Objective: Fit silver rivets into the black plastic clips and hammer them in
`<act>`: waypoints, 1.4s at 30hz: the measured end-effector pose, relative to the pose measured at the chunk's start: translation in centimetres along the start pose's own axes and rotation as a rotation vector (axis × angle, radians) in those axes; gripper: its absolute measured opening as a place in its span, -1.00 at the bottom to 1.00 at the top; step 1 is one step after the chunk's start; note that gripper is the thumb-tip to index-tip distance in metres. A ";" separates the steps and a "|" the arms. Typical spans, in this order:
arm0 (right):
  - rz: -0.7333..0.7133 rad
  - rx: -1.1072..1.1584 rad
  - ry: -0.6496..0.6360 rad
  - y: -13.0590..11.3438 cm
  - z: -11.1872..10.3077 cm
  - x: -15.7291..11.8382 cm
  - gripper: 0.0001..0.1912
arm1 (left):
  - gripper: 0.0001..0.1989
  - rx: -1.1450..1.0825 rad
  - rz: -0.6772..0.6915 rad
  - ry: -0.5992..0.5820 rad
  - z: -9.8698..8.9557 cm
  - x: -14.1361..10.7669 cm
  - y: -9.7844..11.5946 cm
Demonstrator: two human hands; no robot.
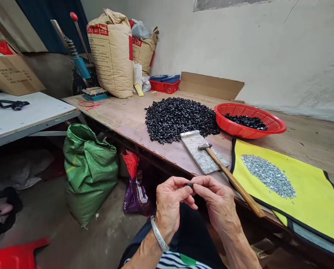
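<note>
Two hands work close together at 6 o'clock in the head view, above the person's lap: the left hand (169, 203), with a metal bangle (159, 234) on its wrist, and the right hand (215, 203). Their fingers are curled inward, and each hand pinches the same small black piece (188, 185) between finger and thumb, so most of the piece is hidden and its exact shape cannot be told. Beyond them, a wooden table (127, 108) carries a large black heap (178, 119) at 11 o'clock from the hands. A red basket (276, 127) at 1 o'clock holds a much smaller batch of black pieces (245, 121). A stone slab (197, 149) and a hammer (228, 175) lie at 12 to 1 o'clock, the hammer's head resting on the slab. At 2 o'clock, a yellow mat (309, 186) bears a spread of silver bits (267, 175). Judging by how things lie, much looks left: the heap far outsizes the basket's batch, and plenty of silver bits remain. A green sack (88, 172) stands on the floor (107, 231) at 9 o'clock.
</note>
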State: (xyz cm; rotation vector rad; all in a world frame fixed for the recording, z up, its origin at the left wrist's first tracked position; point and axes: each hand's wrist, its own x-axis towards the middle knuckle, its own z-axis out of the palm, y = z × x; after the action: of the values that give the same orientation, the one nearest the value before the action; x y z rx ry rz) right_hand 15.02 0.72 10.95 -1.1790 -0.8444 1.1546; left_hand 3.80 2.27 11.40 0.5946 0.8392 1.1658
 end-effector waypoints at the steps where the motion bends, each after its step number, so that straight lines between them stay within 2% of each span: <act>1: 0.026 0.007 -0.010 -0.1 0.0 0.1 -0.89 | -0.83 0.001 -0.006 0.003 0.0 0.0 -0.1; 7: 0.222 0.079 -0.109 -0.2 -0.2 1.0 -0.87 | -0.87 0.013 -0.018 0.005 -0.5 0.0 -0.7; 19: 0.361 0.047 -0.189 0.4 -0.9 1.5 -0.86 | -0.88 0.015 -0.018 0.004 -1.2 -0.2 -1.5; 26: 0.287 -0.039 -0.193 0.7 -1.1 0.7 -0.82 | -0.90 0.015 -0.029 -0.083 -2.0 0.2 -2.0; 30: 0.339 0.052 -0.210 0.8 -1.6 0.7 -0.84 | -0.91 0.007 -0.028 -0.135 -2.0 0.3 -2.3; 37: 0.320 0.099 -0.086 2.0 -1.4 0.7 -0.82 | -0.90 0.006 -0.056 -0.148 -2.2 0.6 -3.0; 42: 0.297 0.097 -0.042 1.8 -1.2 0.9 -0.82 | -0.90 0.028 -0.044 -0.134 -2.1 0.6 -2.8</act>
State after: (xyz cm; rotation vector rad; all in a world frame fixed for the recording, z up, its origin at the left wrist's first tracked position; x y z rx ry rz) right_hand 15.94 1.25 8.84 -1.2306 -0.6497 1.4495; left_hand 3.68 1.99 7.81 0.6661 0.7518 1.0639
